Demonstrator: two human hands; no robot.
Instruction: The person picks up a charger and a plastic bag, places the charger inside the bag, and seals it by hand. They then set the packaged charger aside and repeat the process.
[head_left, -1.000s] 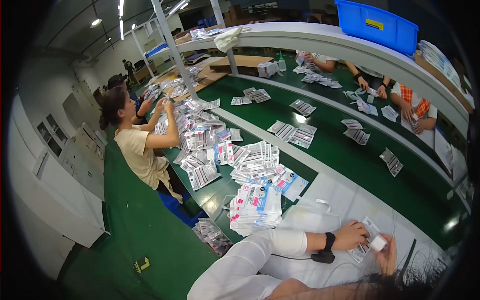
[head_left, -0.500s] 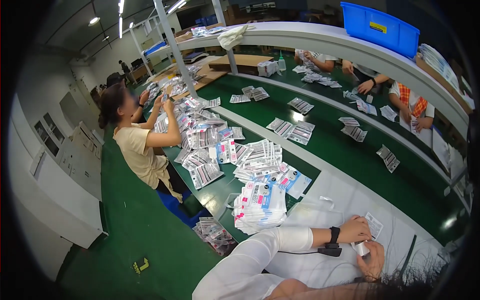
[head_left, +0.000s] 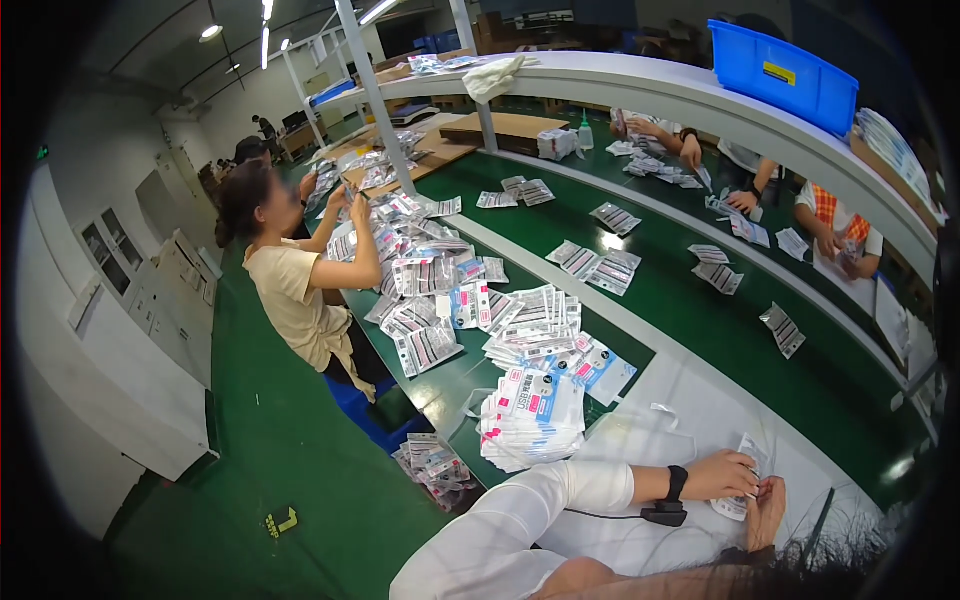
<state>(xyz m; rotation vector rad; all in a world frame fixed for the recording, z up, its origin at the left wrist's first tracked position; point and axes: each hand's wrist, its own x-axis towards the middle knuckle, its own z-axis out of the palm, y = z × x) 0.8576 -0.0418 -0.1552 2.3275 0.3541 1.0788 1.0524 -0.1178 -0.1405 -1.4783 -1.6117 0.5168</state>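
Observation:
At the lower right, above the white tabletop, my left hand point(head_left: 722, 473) and my right hand point(head_left: 767, 512) come close together with bent fingers. Between them is a small white printed packet point(head_left: 733, 508); part of it also shows beyond my left fingers. Both hands grip it, and my fingers hide much of its surface. A black strap with a dark box and a cable is on my left wrist. To the left of my hands stands a stack of white, blue and pink printed cards point(head_left: 535, 415).
Many filled clear packets point(head_left: 430, 345) cover the green bench, where a person point(head_left: 305, 265) in a cream top works. More packets point(head_left: 610, 270) are spread over the green surface ahead. A blue bin point(head_left: 785, 75) stands on the overhead shelf. Other people's hands work across the bench.
My hands have drawn closer together, and the printed piece that lay beyond them is now at my fingers. The silvery thing between them no longer shows. The view has shifted slightly.

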